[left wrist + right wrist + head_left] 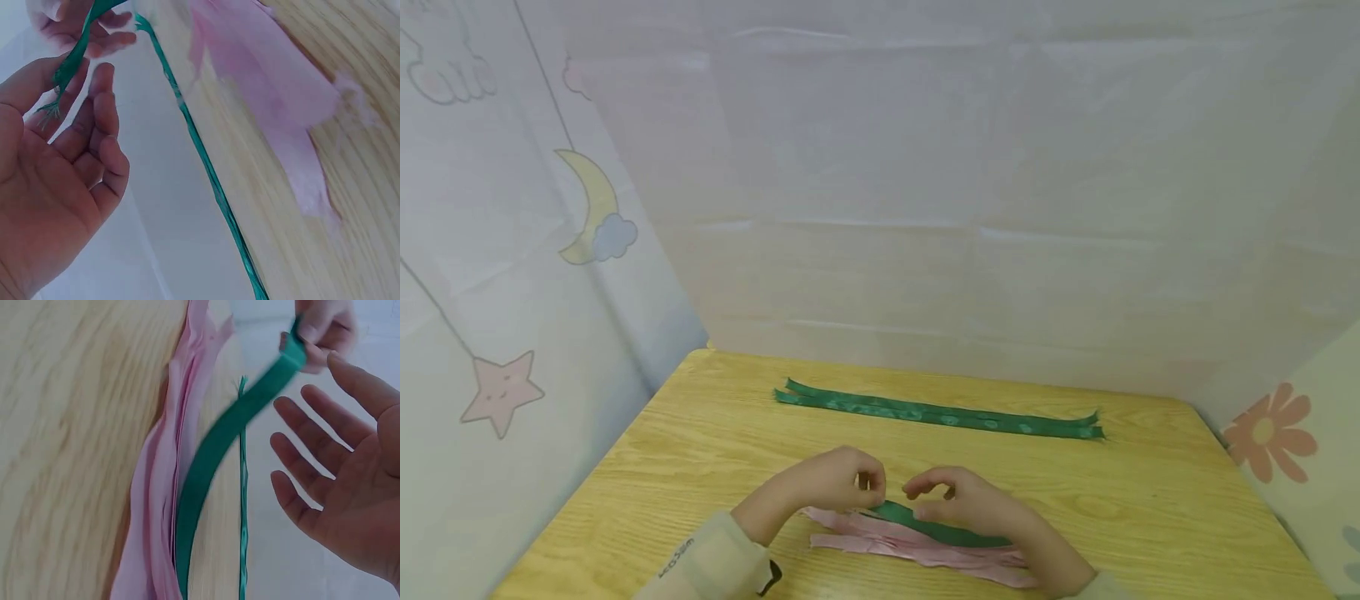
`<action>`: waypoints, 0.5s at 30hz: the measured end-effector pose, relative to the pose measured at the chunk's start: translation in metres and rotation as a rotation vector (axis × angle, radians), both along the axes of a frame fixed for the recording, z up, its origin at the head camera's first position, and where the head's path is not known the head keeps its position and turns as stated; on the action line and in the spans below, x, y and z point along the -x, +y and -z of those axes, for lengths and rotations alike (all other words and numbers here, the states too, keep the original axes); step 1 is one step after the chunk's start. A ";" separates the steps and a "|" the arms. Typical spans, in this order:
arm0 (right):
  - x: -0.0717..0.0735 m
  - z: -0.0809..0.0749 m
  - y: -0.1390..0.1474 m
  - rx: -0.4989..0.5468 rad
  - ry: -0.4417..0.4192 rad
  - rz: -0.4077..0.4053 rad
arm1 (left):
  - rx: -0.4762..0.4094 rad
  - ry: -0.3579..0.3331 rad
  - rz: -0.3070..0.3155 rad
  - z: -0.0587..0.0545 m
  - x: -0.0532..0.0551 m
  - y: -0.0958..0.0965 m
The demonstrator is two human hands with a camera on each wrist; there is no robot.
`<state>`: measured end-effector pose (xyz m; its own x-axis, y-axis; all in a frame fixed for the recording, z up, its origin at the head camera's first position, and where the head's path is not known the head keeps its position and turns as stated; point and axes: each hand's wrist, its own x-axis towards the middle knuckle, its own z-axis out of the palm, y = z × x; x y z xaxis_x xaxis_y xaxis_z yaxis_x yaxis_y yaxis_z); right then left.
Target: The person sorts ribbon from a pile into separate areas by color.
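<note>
My left hand pinches a green ribbon near its frayed end, between thumb and index finger, raised off the table. From there the ribbon slopes down to lie along the far side of several pink ribbons. Close to the held end, my right hand is spread with loosely bent fingers and nothing in its grasp. In the right wrist view its fingers point toward the left hand, apart from the ribbon. The pink ribbons lie bunched side by side on the wood, with frayed ends.
Farther back on the wooden table, more green ribbons lie stretched side by side from left to right, their ends slightly splayed. A pale cloth backdrop stands behind the table, with a printed moon and star on the left.
</note>
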<state>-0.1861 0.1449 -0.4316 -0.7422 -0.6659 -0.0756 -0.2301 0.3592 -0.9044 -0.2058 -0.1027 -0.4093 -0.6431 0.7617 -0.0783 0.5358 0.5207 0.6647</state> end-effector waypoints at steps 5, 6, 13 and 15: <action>-0.001 -0.003 -0.012 0.015 0.009 -0.002 | -0.072 -0.041 -0.002 -0.008 -0.005 0.006; -0.001 -0.003 -0.013 0.016 0.006 0.000 | -0.086 -0.050 -0.004 -0.009 -0.005 0.006; -0.001 -0.007 -0.015 -0.012 0.021 0.019 | -0.098 -0.093 -0.034 -0.013 -0.007 0.011; -0.001 -0.009 -0.016 -0.018 0.040 0.019 | -0.094 -0.092 -0.040 -0.012 -0.008 0.013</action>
<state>-0.1853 0.1292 -0.4230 -0.7572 -0.6506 -0.0576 -0.2588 0.3798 -0.8881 -0.1982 -0.0901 -0.3971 -0.6664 0.7424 -0.0684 0.4502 0.4739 0.7568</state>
